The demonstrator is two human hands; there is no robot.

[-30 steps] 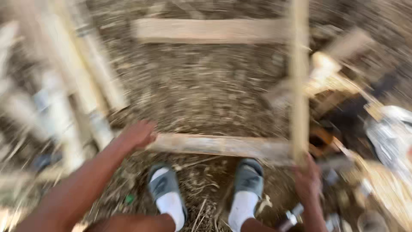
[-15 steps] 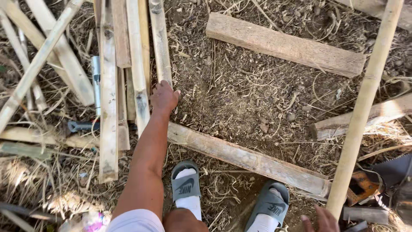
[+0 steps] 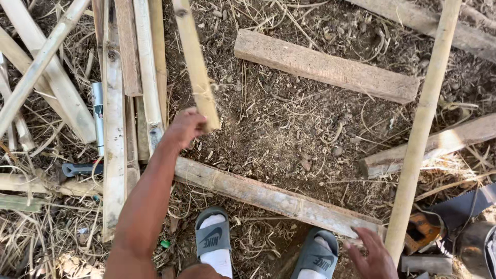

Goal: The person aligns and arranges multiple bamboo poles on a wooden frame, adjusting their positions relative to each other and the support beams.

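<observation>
- Gripping the near end of a split bamboo slat point(image 3: 195, 62), the left hand point(image 3: 185, 126) has its grip pinched around it; the slat angles up off the ground beside the pile of slats point(image 3: 129, 82).
- Judging by its look, the slat is light, stiff and dry, with splintery edges; holding it nearer the middle would balance it better.
- The right hand point(image 3: 373, 254) rests with fingers spread at the foot of an upright bamboo pole point(image 3: 421, 129), touching but not clasping it.
- A flat wooden beam point(image 3: 274, 196) lies across the ground before the sandalled feet point(image 3: 214, 240).
</observation>
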